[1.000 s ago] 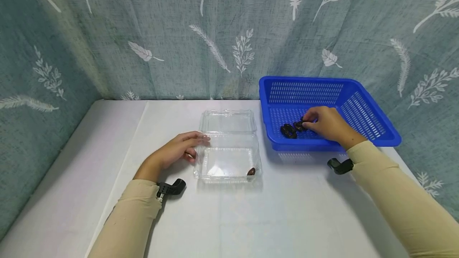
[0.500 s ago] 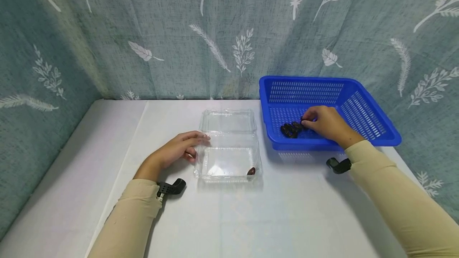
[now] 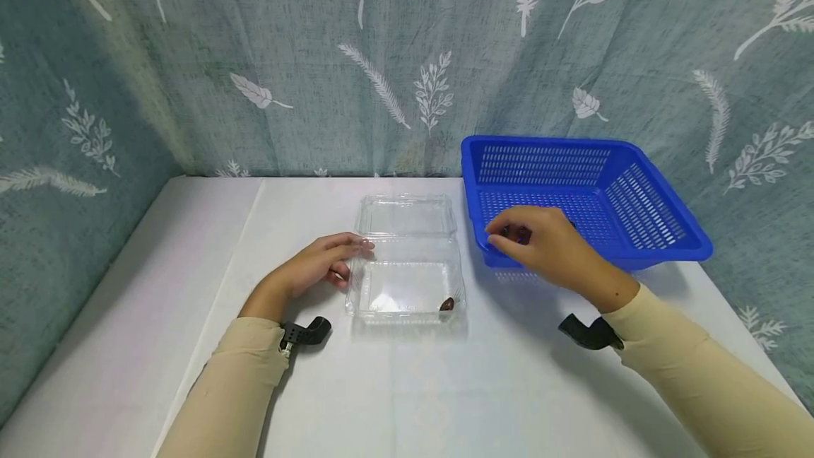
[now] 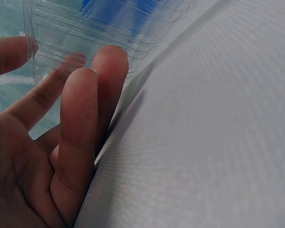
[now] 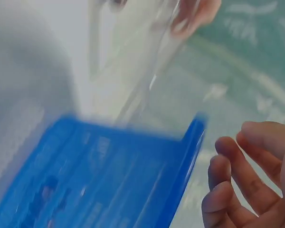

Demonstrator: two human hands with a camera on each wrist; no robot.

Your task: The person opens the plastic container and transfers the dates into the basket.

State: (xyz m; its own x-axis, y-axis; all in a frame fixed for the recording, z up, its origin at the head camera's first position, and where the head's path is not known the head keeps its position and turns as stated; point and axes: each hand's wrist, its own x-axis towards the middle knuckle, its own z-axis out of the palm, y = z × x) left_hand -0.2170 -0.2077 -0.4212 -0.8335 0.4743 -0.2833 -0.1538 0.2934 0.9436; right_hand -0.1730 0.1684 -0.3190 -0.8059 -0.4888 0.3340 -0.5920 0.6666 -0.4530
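A clear plastic clamshell box [image 3: 389, 316] lies with its lid laid back on the white table. One dark brown, glossy oval piece, date-like, [image 3: 447, 304] sits in its front right corner. My left hand [image 3: 318, 263] rests at the box's left side, fingers loosely extended over the rim; the left wrist view shows fingertips against the clear wall. Over the front left corner of the blue basket [image 3: 655, 210] is my right hand [image 3: 540, 242], thumb and index tips close together. I cannot tell whether a piece is between them. Dark pieces [image 5: 46, 192] lie in the basket, mostly hidden by this hand.
The basket stands at the table's back right, its slotted walls higher than the box. A green leaf-patterned curtain [image 3: 305, 62] closes off the back and sides. Table surface [image 3: 407, 387] extends in front of the box and basket.
My right hand has moved left and toward me, from the dark pieces to the basket's front left corner. Half a second earlier those pieces were bunched closer together. The left hand keeps its place.
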